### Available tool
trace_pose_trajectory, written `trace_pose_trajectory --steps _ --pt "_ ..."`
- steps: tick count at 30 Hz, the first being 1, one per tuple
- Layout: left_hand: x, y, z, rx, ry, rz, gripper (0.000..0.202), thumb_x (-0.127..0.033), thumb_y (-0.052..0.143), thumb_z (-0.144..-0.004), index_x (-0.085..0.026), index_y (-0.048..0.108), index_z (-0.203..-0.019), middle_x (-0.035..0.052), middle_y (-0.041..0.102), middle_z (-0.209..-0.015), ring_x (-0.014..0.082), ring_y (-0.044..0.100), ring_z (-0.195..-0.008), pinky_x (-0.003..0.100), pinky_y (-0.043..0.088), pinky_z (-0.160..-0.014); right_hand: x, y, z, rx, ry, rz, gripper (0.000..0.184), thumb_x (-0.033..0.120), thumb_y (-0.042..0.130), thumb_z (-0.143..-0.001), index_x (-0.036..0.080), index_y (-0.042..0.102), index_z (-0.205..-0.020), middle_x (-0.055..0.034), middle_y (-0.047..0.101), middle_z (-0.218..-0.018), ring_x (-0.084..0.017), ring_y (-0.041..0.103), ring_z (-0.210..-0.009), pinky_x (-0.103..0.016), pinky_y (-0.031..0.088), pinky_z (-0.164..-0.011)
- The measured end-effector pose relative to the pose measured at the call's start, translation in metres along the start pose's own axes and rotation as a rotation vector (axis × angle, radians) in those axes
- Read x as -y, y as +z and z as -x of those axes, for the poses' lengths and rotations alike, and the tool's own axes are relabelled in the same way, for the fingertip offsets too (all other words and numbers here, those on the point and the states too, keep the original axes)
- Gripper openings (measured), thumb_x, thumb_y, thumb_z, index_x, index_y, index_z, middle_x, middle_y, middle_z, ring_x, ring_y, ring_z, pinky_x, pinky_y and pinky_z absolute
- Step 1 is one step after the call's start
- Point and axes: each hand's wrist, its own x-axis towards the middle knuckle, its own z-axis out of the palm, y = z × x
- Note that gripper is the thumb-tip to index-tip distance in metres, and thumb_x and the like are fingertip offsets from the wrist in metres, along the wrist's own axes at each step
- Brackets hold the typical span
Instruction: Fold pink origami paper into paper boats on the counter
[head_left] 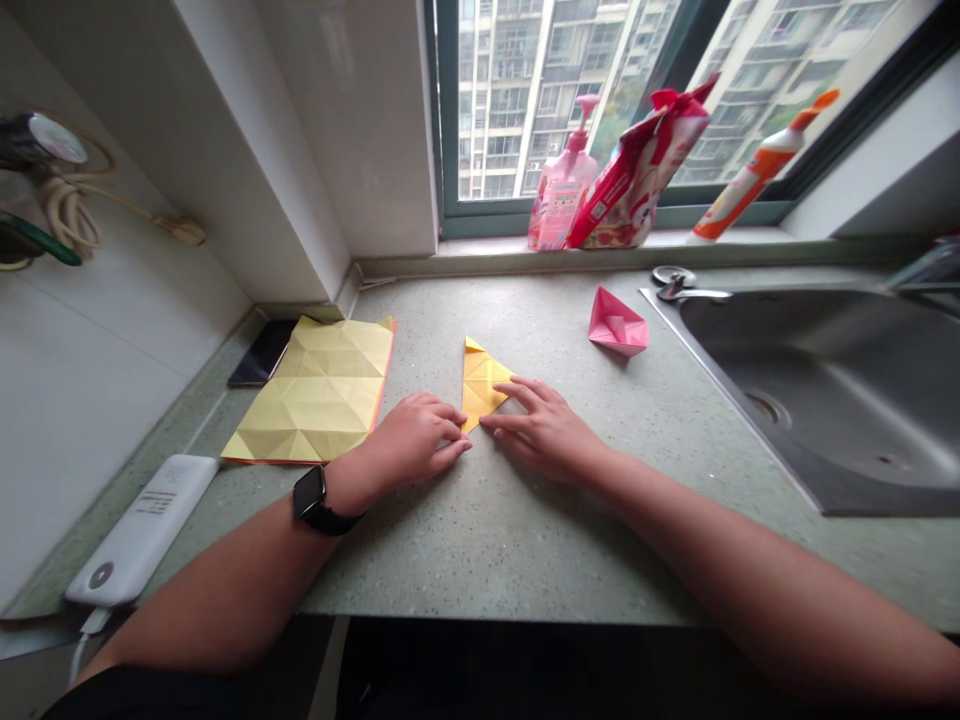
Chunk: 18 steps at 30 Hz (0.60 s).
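Observation:
A small piece of yellow origami paper (pixel 480 375), folded into a roughly triangular shape with crease lines, lies flat on the counter. My left hand (pixel 416 435), with a black watch on its wrist, has its fingers curled together at the paper's lower left corner, pinching or pressing it there. From the other side my right hand (pixel 544 425) reaches in, its fingers stretched and apart, with the fingertips resting on the paper's right and lower edges. To the left lies a larger creased yellow sheet (pixel 319 385) over something with an orange-red edge.
A pink folded paper piece (pixel 617 322) sits right of centre, before the metal sink (pixel 825 390). A phone (pixel 262 352) and a white power bank (pixel 142 530) with a cable lie left. A pump bottle (pixel 564 190), a red bag (pixel 637 175) and an orange-white bottle (pixel 761 170) line the windowsill.

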Motion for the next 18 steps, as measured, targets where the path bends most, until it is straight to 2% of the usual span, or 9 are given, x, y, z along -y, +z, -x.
trace_pose_trajectory --steps 4,7,10,12,15,18 --pt "0.0 -0.001 0.0 0.006 0.008 -0.006 0.019 -0.03 0.071 -0.106 -0.025 0.089 -0.1 0.0058 0.084 -0.121 0.0271 0.075 -0.11 0.046 0.056 -0.102 -0.008 -0.002 -0.002 -0.018 0.058 0.007 0.027 0.038 0.065 -0.109 0.038 0.086 -0.126 -0.0115 0.065 -0.154 -0.039 0.055 -0.147 -0.065 0.049 -0.121" --pt "0.001 0.001 0.0 -0.015 0.021 0.004 0.021 -0.029 0.07 -0.106 -0.024 0.088 -0.099 0.0066 0.084 -0.12 0.0264 0.075 -0.109 0.045 0.057 -0.102 -0.014 -0.001 -0.003 -0.006 0.03 -0.038 0.028 0.036 0.061 -0.111 0.036 0.085 -0.127 -0.0114 0.07 -0.147 -0.036 0.061 -0.139 -0.063 0.052 -0.117" --pt "0.001 0.003 0.0 -0.053 0.039 0.008 0.023 -0.028 0.067 -0.107 -0.023 0.087 -0.097 0.0072 0.084 -0.118 0.0258 0.075 -0.107 0.044 0.059 -0.1 -0.022 0.001 -0.003 0.001 -0.006 -0.097 0.031 0.035 0.059 -0.111 0.033 0.079 -0.136 -0.0116 0.072 -0.143 -0.033 0.065 -0.131 -0.061 0.054 -0.115" --pt "0.0 0.006 0.0 -0.071 0.069 0.004 0.022 -0.027 0.066 -0.107 -0.023 0.087 -0.099 0.007 0.084 -0.119 0.0258 0.075 -0.107 0.044 0.059 -0.1 -0.028 0.002 -0.003 -0.018 0.019 -0.121 0.037 0.035 0.06 -0.11 0.031 0.072 -0.145 -0.0125 0.072 -0.144 -0.032 0.065 -0.132 -0.061 0.053 -0.116" --pt "-0.003 0.01 -0.001 -0.059 0.165 0.04 0.02 -0.024 0.067 -0.106 -0.024 0.085 -0.113 0.0068 0.083 -0.125 0.0259 0.075 -0.111 0.044 0.058 -0.103 -0.034 0.003 -0.002 -0.023 0.062 -0.118 0.038 0.035 0.062 -0.109 0.03 0.071 -0.146 -0.0129 0.072 -0.143 -0.032 0.065 -0.133 -0.061 0.053 -0.117" --pt "-0.006 0.013 -0.002 -0.052 0.254 0.111 0.03 -0.021 0.068 -0.105 -0.025 0.077 -0.133 0.0074 0.081 -0.132 0.0255 0.072 -0.12 0.044 0.057 -0.109 -0.035 0.001 -0.002 0.002 0.047 -0.117 0.034 0.038 0.066 -0.107 0.028 0.075 -0.138 -0.0134 0.071 -0.143 -0.033 0.065 -0.133 -0.061 0.052 -0.117"
